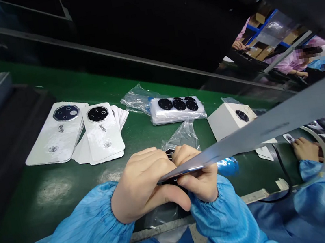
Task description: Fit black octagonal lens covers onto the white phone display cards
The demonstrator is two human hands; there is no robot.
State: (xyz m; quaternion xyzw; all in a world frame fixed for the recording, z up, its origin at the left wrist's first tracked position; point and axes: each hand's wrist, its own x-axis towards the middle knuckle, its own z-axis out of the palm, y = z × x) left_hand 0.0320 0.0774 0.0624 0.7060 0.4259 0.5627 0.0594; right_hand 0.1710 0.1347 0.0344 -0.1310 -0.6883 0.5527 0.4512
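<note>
In front of me, above the near edge of the bench, my left hand [146,183] and my right hand [198,175] are closed on a thin, dark, phone-like piece [174,180], mostly hidden by the fingers. My left thumb lies along its near side; my right thumb presses near its middle. A long translucent grey strip [258,124] runs from the piece, over my right hand, to the right edge. Just beyond my fingers lies a crumpled clear plastic bag [184,134], with a dark round camera part [170,153] partly showing beside it.
White phone-back panels [103,137] lie fanned on the green bench [140,135] at left. Behind my hands is a plastic-wrapped stack [176,115] with black camera circles. A white box [224,120] stands right, near a blue crumpled wrapper [228,166]. A co-worker's hand [305,150] works farther right.
</note>
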